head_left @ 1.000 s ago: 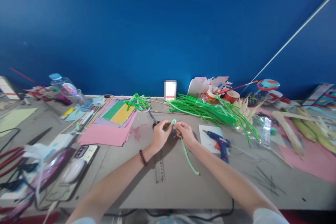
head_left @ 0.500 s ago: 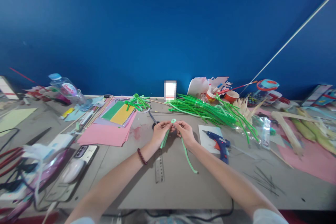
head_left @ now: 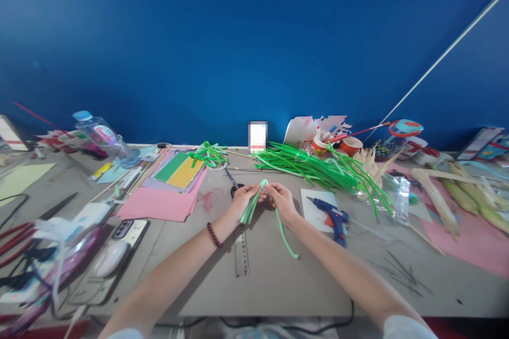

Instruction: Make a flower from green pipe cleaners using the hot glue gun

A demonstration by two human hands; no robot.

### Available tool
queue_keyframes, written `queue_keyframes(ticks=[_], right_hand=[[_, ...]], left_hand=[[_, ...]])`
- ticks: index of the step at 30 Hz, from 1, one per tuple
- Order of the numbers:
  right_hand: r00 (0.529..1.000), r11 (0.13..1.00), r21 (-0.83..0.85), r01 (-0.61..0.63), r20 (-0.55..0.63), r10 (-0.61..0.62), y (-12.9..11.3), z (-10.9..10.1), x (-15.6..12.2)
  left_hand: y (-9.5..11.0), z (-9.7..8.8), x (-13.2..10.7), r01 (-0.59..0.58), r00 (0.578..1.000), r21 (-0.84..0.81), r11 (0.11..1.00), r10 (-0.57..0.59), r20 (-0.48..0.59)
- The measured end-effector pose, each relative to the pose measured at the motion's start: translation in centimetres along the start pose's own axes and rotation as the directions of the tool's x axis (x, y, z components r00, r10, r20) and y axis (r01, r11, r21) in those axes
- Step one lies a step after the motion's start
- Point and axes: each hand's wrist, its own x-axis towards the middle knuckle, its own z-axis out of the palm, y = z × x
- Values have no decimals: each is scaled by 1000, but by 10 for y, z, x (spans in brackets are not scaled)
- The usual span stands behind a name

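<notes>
Both my hands meet over the middle of the grey table [head_left: 278,280]. My left hand [head_left: 243,199] is closed on one side of a light green pipe cleaner [head_left: 283,228], and short folded lengths hang down below its fingers. My right hand [head_left: 281,201] pinches the same pipe cleaner close by, just right of a small loop at the top. The long free tail runs down from my right hand and curls at its end. A bead bracelet [head_left: 213,234] is on my left wrist.
A clear ruler [head_left: 240,253] lies under my hands, scissors [head_left: 233,183] just beyond. A blue glue gun [head_left: 333,218] sits right, behind it a heap of green pipe cleaners [head_left: 318,169] and cups [head_left: 351,145]. Coloured paper [head_left: 175,190], a bottle [head_left: 99,132], phone [head_left: 126,229] and mouse [head_left: 110,257] lie left.
My left hand has folded the pipe cleaner's short end down, so doubled lengths now hang below its fingers. The long tail has shifted slightly left. My arms have hardly moved.
</notes>
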Motion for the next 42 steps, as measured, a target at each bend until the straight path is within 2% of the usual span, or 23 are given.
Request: queue_keyframes(ticks=[4, 7, 10, 13, 26, 32, 42], right_hand=[[1000, 1000, 8, -10, 0, 10, -1, 0, 0], [1000, 999, 36, -5, -16, 6, -1, 0, 1], [1000, 998, 57, -4, -4, 4, -3, 2, 1], [1000, 998, 64, -7, 7, 6, -5, 3, 0], [999, 999, -34, -1, 44, 2, -7, 3, -4], [995, 982, -162, 95, 51, -88, -8, 3, -5], [998, 1000, 22, -2, 56, 1, -3, 5, -3]], left_hand=[[-2, 1, 0, -25, 1000, 28, 999, 25, 1], [-4, 3, -1, -59, 998, 146, 987, 63, -23], [-6, 4, -4, -135, 990, 274, 952, 137, 11], [-7, 5, -6, -181, 983, 313, 932, 178, 39], [-8, 4, -5, -157, 987, 282, 947, 160, 10], [-6, 4, -4, -143, 989, 264, 954, 147, 5], [-8, 3, -1, -51, 992, 119, 992, 37, 117]])
